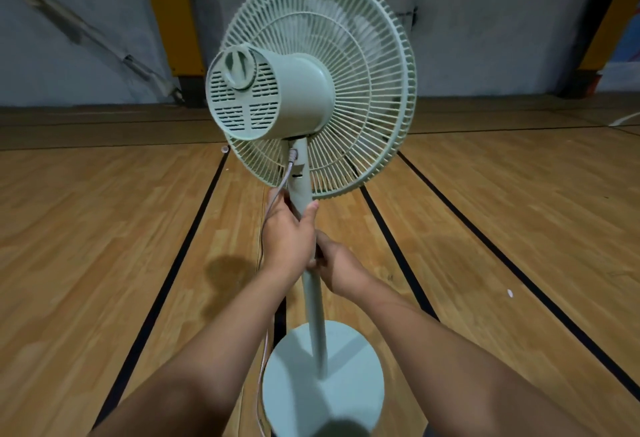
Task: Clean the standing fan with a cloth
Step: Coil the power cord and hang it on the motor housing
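A: Wood floor (104, 229). Standing fan (294, 90)?
B: Stands on it, seen from behind. Left hand (285, 232) grips its pole (313, 298) under the head, right hand (341, 265) grips just below; cable (287, 173) hangs beside the pole

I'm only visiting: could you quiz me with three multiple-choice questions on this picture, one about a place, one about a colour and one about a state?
1. Where do both hands grip the fan?
A the grille
B the pole
C the round base

2. What colour is the fan?
A pale green
B red
C black

3. The cable at the fan's neck is:
A plugged in
B cut off
C coiled on the base

Answers:
1 B: the left hand wraps the pole just above the right hand.
2 A: the motor housing and pole are pale green.
3 A: its plug sits in the neck.
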A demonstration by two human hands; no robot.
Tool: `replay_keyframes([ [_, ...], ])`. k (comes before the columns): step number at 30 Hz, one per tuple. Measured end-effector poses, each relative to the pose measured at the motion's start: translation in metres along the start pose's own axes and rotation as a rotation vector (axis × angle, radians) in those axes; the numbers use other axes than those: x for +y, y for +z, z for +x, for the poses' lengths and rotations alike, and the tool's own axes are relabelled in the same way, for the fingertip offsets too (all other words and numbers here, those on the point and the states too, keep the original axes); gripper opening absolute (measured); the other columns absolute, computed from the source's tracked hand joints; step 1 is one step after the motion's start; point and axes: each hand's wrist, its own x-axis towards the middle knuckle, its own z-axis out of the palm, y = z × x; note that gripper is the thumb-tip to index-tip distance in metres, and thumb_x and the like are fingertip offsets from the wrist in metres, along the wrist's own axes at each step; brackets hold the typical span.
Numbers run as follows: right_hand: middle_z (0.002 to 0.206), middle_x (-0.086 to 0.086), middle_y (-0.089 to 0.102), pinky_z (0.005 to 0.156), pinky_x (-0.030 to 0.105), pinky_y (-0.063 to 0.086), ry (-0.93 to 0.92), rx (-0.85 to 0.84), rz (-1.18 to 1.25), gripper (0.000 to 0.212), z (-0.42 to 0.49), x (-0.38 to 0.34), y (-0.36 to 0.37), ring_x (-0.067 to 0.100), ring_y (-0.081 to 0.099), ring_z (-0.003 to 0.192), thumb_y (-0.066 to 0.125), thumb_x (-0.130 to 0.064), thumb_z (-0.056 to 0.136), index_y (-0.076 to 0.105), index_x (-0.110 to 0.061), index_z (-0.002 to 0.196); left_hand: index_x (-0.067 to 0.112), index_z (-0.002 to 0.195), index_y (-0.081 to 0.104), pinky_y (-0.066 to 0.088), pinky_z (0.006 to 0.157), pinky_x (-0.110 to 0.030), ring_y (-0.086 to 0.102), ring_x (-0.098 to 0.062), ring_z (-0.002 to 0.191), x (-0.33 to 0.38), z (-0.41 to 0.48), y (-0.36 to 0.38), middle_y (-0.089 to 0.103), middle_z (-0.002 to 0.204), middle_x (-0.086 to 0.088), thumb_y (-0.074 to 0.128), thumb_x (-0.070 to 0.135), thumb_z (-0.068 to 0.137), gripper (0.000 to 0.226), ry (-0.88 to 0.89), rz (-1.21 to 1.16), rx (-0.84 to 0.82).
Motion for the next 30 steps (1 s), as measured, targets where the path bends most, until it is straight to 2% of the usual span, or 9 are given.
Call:
replay_keyframes([
  [3,0.113,0.008,0.07,0.088,0.045,0.057,0.0,-0.015,-0.043,0.057,0.001,0.003,-0.001,0.029,0.067,0.104,0.051,-0.006,0.1,0.046,-0.031,0.151,0.021,0.136,0.057,0.044,0.071,-0.023,0.065,-0.012,0.099,-0.007,0.003,-0.005,0.059,0.107,0.023,0.073,0.048,0.099,0.049,-0.07,0.016,-0.036],
  [7,0.115,0.014,0.069,0.093,0.052,0.058,0.033,-0.01,-0.049,0.046,0.003,0.003,0.005,0.033,0.067,0.107,0.056,-0.009,0.101,0.045,-0.02,0.144,0.027,0.125,0.058,0.046,0.068,-0.025,0.064,-0.008,0.087,-0.005,0.001,-0.009,0.066,0.105,0.014,0.077,0.047,0.096,0.04,-0.072,0.008,-0.073],
  [10,0.121,0.016,0.068,0.094,0.054,0.057,0.115,0.04,-0.061,0.05,0.006,0.003,0.008,0.036,0.067,0.111,0.07,-0.018,0.099,0.043,-0.013,0.141,0.028,0.122,0.051,0.047,0.063,-0.022,0.062,0.0,0.084,0.002,-0.004,-0.006,0.065,0.104,0.011,0.083,0.041,0.092,0.046,-0.004,-0.019,-0.107],
  [16,0.12,0.01,0.07,0.093,0.053,0.059,0.208,0.171,0.021,0.053,0.006,0.017,-0.006,0.031,0.068,0.107,0.073,-0.019,0.097,0.046,-0.018,0.143,0.019,0.111,0.062,0.047,0.047,-0.01,0.07,-0.001,0.07,0.006,-0.012,0.009,0.069,0.087,0.008,0.072,0.034,0.103,0.02,-0.056,-0.06,-0.206],
  [19,0.117,0.005,0.07,0.095,0.051,0.059,0.203,0.187,0.12,0.05,0.006,0.024,-0.012,0.027,0.069,0.107,0.075,-0.017,0.097,0.051,-0.021,0.141,0.03,0.122,0.06,0.045,0.058,-0.02,0.069,-0.003,0.08,-0.001,-0.013,0.009,0.068,0.086,0.013,0.06,0.043,0.107,0.02,-0.129,0.073,-0.362],
  [21,0.115,0.003,0.07,0.094,0.048,0.06,0.192,0.179,0.15,0.047,0.006,0.026,-0.014,0.025,0.069,0.106,0.075,-0.016,0.097,0.052,-0.023,0.137,0.034,0.135,0.053,0.05,0.066,-0.023,0.069,0.002,0.083,-0.006,-0.015,0.009,0.071,0.091,0.013,0.065,0.04,0.105,0.034,-0.232,-0.032,-0.435],
  [24,0.116,0.0,0.068,0.092,0.039,0.056,0.169,0.162,0.134,0.047,0.007,0.027,-0.016,0.023,0.066,0.108,0.075,-0.015,0.097,0.052,-0.024,0.137,0.022,0.142,0.052,0.062,0.072,-0.028,0.074,-0.01,0.101,-0.011,-0.015,0.001,0.072,0.112,0.004,0.073,0.023,0.102,0.045,-0.449,-0.333,-0.458],
  [27,0.112,-0.007,0.067,0.087,0.031,0.052,0.174,0.143,0.136,0.042,0.006,0.026,-0.016,0.018,0.065,0.107,0.069,-0.014,0.101,0.053,-0.026,0.138,0.014,0.132,0.06,0.064,0.077,-0.035,0.079,-0.019,0.104,-0.009,-0.013,-0.017,0.08,0.113,-0.007,0.072,0.019,0.102,0.033,-0.62,-0.571,-0.556],
  [30,0.109,-0.008,0.065,0.083,0.03,0.05,0.18,0.113,0.067,0.037,0.003,0.026,-0.018,0.014,0.062,0.101,0.063,-0.017,0.104,0.051,-0.027,0.138,0.006,0.13,0.068,0.063,0.093,-0.043,0.077,-0.025,0.115,-0.006,-0.014,-0.039,0.078,0.124,-0.01,0.067,0.028,0.106,0.033,-0.651,-0.507,-0.822],
])
